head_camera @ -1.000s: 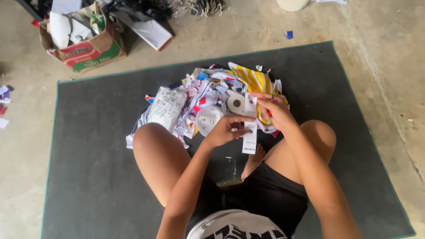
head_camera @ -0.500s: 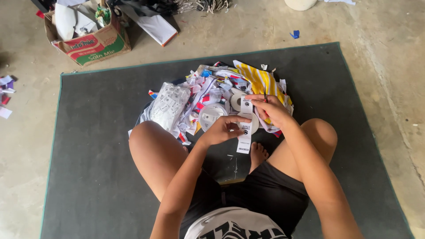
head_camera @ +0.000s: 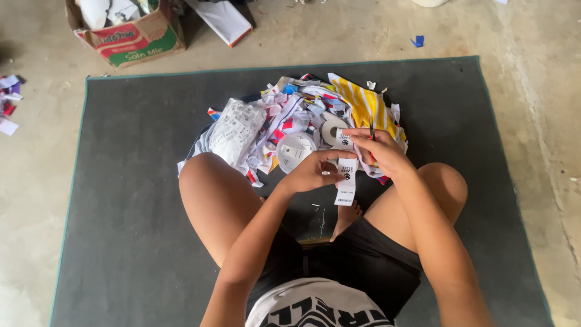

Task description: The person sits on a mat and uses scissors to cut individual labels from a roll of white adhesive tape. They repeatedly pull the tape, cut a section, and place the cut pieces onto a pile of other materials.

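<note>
I sit cross-legged on a dark grey mat (head_camera: 133, 200). My left hand (head_camera: 315, 171) pinches a white strip of printed labels (head_camera: 345, 180) that hangs down between my knees. My right hand (head_camera: 380, 151) is closed on small scissors (head_camera: 371, 129), whose blades point up at the strip's top end. Just beyond my hands lies a heap of cut labels and cloth scraps (head_camera: 290, 115), with a white tape roll (head_camera: 331, 129) and a yellow striped cloth (head_camera: 363, 104) in it.
A cardboard box (head_camera: 130, 36) with white items stands on the concrete floor at the far left. A flat white package (head_camera: 224, 21) lies next to it. Loose coloured scraps (head_camera: 8, 103) lie at the left edge, and a blue scrap (head_camera: 417, 41) beyond the mat.
The label strip has shifted a little lower and nearer my left hand. The camera has tilted, so the box sits higher in view. Both hands keep their grip.
</note>
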